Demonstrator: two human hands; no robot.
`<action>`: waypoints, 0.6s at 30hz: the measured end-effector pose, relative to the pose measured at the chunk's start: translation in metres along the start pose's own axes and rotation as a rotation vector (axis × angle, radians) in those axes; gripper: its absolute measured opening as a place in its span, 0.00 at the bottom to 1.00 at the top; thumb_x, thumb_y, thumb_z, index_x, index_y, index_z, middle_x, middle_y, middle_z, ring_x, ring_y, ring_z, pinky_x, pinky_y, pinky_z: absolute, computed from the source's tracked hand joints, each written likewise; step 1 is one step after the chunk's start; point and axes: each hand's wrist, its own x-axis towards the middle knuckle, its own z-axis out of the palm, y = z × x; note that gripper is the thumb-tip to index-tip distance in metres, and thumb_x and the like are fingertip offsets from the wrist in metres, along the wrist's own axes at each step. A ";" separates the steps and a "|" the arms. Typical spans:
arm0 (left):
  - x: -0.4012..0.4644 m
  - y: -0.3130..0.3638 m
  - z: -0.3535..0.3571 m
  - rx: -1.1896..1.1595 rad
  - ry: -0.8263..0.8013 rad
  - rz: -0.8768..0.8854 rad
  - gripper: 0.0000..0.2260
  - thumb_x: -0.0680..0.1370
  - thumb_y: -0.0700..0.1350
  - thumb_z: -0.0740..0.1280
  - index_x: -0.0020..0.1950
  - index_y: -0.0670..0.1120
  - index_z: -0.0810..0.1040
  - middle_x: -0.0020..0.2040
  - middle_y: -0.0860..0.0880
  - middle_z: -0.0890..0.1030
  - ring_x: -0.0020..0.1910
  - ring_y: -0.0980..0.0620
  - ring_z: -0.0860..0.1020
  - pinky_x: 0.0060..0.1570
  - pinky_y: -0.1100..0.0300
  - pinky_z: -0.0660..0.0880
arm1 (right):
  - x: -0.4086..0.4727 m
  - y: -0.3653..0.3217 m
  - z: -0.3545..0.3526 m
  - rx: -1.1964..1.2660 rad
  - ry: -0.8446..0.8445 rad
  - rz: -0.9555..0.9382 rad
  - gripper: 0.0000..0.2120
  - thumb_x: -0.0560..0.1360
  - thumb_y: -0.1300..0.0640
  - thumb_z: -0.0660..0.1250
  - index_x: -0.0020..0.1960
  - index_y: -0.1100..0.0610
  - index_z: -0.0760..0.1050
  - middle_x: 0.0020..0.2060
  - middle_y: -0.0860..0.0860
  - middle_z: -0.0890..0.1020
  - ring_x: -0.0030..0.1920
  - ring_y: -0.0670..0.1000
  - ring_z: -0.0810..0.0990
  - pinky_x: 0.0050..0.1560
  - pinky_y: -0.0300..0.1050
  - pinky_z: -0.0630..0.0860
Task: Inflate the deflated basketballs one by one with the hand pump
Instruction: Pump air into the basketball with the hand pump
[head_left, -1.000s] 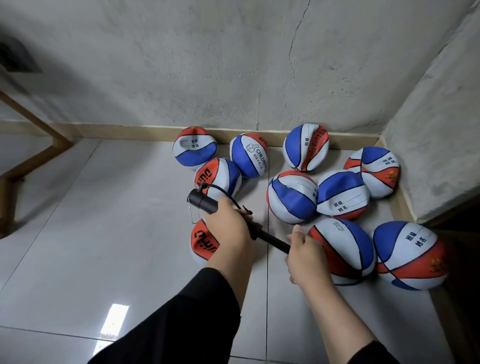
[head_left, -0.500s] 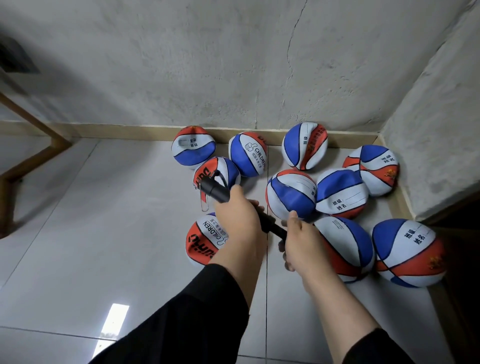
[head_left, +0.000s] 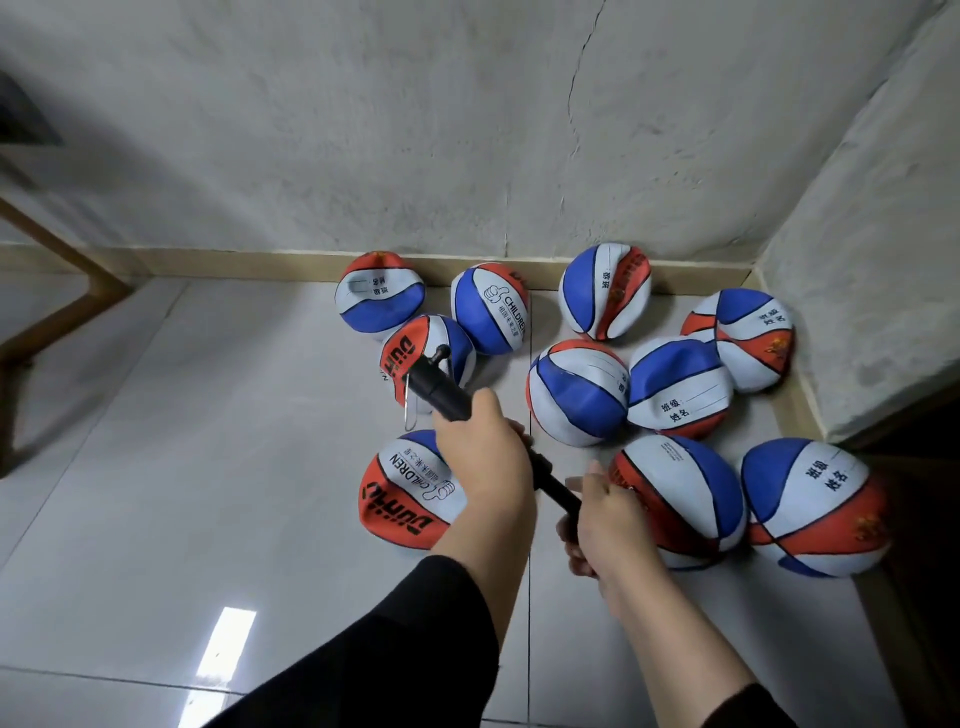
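Gripping a slim black pump (head_left: 441, 389) barrel, left hand (head_left: 485, 457); right hand (head_left: 605, 512) clasps its handle above dimpled, sagging basketballs (head_left: 410, 491) on glossy tile floor (head_left: 182, 467).

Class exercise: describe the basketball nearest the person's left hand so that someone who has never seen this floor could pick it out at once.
Start at the corner where the two concrete walls meet, then come forward across the tiles, left of the cluster. The ball lies just beside the left hand, apart from the others. It alone shows both CHILDREN on white and large black lettering on red.
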 end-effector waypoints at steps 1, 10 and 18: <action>-0.004 -0.001 0.002 -0.008 -0.007 0.007 0.15 0.76 0.42 0.62 0.58 0.34 0.73 0.30 0.42 0.74 0.26 0.47 0.74 0.24 0.57 0.72 | 0.002 -0.004 0.001 -0.018 0.002 -0.036 0.21 0.87 0.46 0.49 0.57 0.55 0.78 0.30 0.56 0.77 0.24 0.52 0.69 0.25 0.39 0.66; 0.005 0.009 -0.004 0.014 -0.011 -0.022 0.04 0.79 0.42 0.63 0.52 0.44 0.73 0.31 0.44 0.74 0.26 0.48 0.75 0.28 0.58 0.74 | -0.005 -0.014 0.013 -0.054 -0.034 -0.142 0.25 0.86 0.43 0.50 0.51 0.60 0.78 0.31 0.57 0.77 0.24 0.52 0.70 0.24 0.39 0.66; 0.039 0.027 -0.018 0.027 0.084 0.023 0.09 0.78 0.45 0.62 0.53 0.41 0.73 0.33 0.41 0.76 0.28 0.45 0.76 0.23 0.58 0.73 | -0.002 0.013 -0.014 0.038 0.018 0.013 0.19 0.86 0.44 0.51 0.53 0.55 0.75 0.28 0.56 0.72 0.21 0.49 0.63 0.26 0.38 0.59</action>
